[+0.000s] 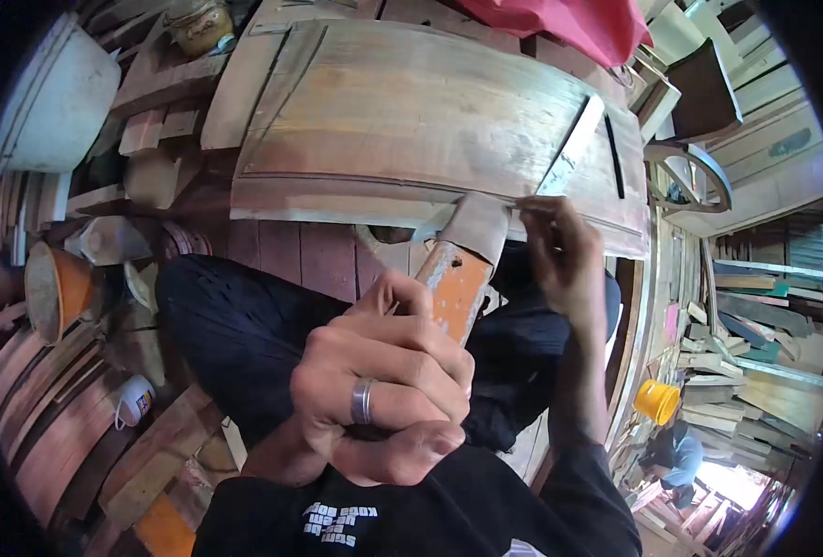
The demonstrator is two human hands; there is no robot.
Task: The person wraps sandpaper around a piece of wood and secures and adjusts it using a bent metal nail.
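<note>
My left hand [384,399], with a ring on one finger, is wrapped round a tool with a chipped orange handle [458,288]. The tool's grey, blocky end [477,226] is at the near edge of a wooden panel [384,111]. Just right of that end, my right hand [565,251] has its fingers pinched together at the panel's edge; what they hold is too small to tell. A pale flat blade or strip [574,148] lies on the panel beyond my right hand, with a thin dark strip [614,156] beside it.
A white bucket [58,93] and an orange-rimmed bowl [54,292] are at the left, among wood pieces. Red cloth [569,23] is beyond the panel. A yellow bucket [657,401], stacked boards [755,325] and another person [679,459] are at the right.
</note>
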